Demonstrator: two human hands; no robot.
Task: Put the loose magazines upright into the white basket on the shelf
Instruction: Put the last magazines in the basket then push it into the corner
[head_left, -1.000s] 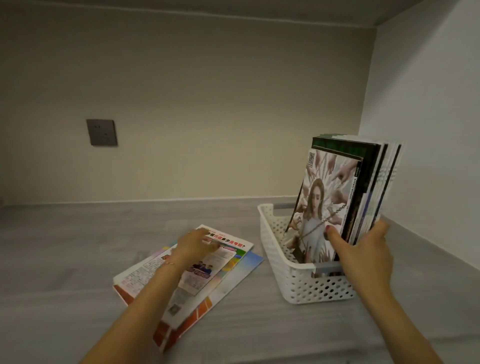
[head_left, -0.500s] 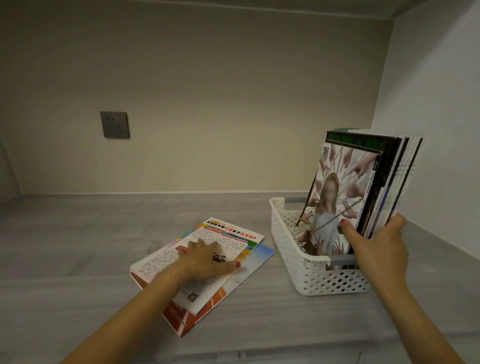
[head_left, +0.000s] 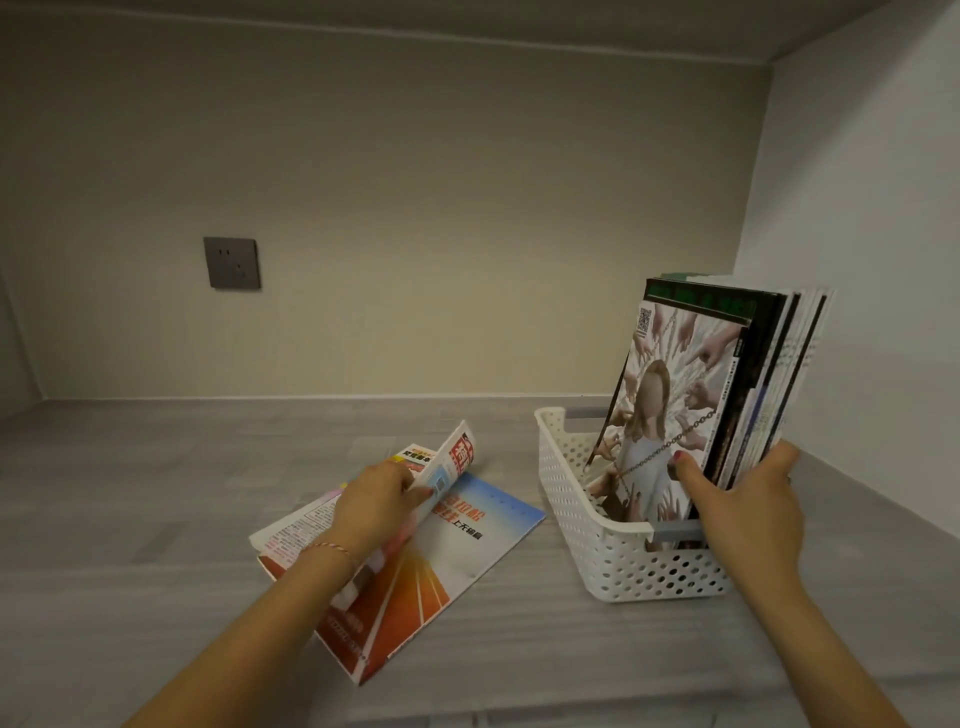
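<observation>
1. A person's right hand grips a stack of magazines standing upright in a white basket, thumb pressed on the front cover and fingers wrapped round the back of the stack.
2. The stack leans slightly to the right; its front cover shows a figure ringed by pointing hands and a chain.
3. The basket, perforated and with grey handle bars, sits on the grey shelf near the right wall.
4. To the left of the basket, just beside it, two loose magazines lie on the shelf, one on top of the other.
5. The left hand pinches the right edge of the top magazine, curling it up off the one below.
6. The bottom magazine, with a blue and orange cover, lies flat, its corner close to the basket.
7. A dark wall socket is set in the beige back wall.
</observation>
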